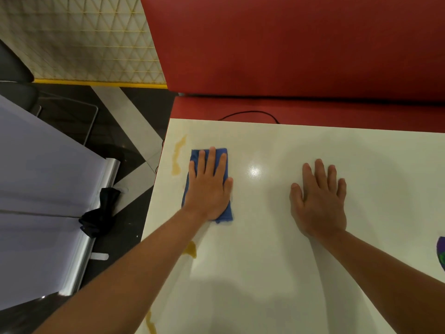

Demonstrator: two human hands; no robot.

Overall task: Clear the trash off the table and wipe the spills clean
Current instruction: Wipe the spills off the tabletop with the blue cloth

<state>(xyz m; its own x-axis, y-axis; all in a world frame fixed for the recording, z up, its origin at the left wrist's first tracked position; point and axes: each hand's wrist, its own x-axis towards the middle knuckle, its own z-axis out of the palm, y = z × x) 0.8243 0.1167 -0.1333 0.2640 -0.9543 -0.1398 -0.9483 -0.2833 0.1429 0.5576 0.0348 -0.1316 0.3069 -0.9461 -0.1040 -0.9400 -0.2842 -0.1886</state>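
The left hand [209, 186] is being held flat and fully open, palm down, pressing on a folded blue cloth [207, 165]; nothing is being gripped, the fingers simply lying spread along the cloth's length. The cloth is being pinned against the white bench [265, 273], its far edge showing beyond the fingertips and a near corner showing beside the wrist.

Just to the left of this hand, apart from the cloth's edge, a yellowish streak of spill [177, 156] is lying along the bench's left edge. A second yellow patch [191, 249] is seen nearer the person, partly hidden by the left forearm, and a third yellow trace [150, 321] is seen at the bench's near left edge.

To the right of the cloth, well apart from it, the right hand [319, 201] is being rested flat on the bare bench, open with fingers slightly spread and nothing under it or in it. Further right of that hand, at the frame's edge, part of a purple and green object [441, 253] is showing; what it is cannot be told.

Beyond both hands, a red booth seat [301, 49] is standing against the bench's far edge, with a black cable [248, 113] lying on its cushion.
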